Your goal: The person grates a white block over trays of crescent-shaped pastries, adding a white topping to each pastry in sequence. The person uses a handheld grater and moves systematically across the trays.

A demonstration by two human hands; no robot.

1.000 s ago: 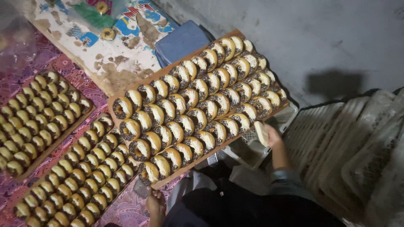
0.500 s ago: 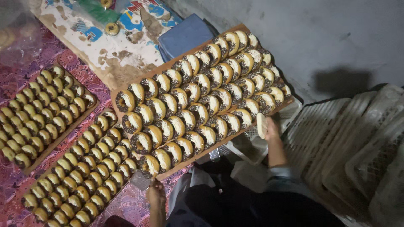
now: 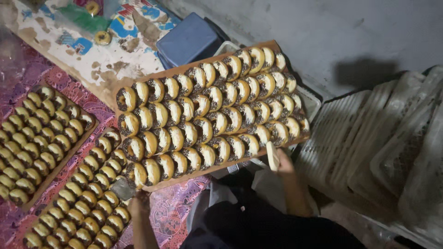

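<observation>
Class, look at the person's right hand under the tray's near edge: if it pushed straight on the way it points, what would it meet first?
The right hand points toward the doughnut tray; it probably meets the tray's near-edge underside first, though depth is unclear.

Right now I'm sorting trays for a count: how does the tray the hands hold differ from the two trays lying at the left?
The held tray is lifted and gripped at its near edge by the left hand and right hand; the two floor trays lie on a patterned cloth. Its doughnuts look larger, with dark topping; theirs look smaller and plain golden. All three hold packed rows.
</observation>
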